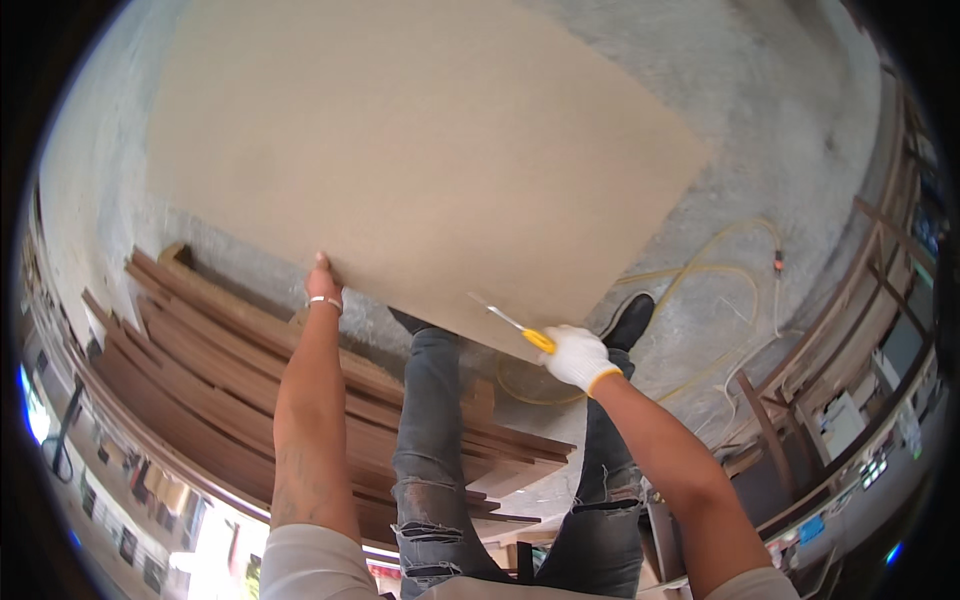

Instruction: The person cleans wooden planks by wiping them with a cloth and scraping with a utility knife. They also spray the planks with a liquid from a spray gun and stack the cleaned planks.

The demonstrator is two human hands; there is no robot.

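Observation:
A large tan board, smooth and flat, spreads out in front of me above the concrete floor. My left hand is bare, with a white band at the wrist. It grips the near edge of the board, thumb on top and the other fingers hidden. My right hand, in a white knitted glove with a yellow cuff, is closed round a yellow-handled utility knife. The knife's thin metal blade points up and left over the board's near right part.
Brown wooden planks lie stacked at the left and behind the board's near edge. A yellowish hose loops over the concrete floor at the right. My dark shoe stands beside the board's edge. Wooden frames stand at the far right.

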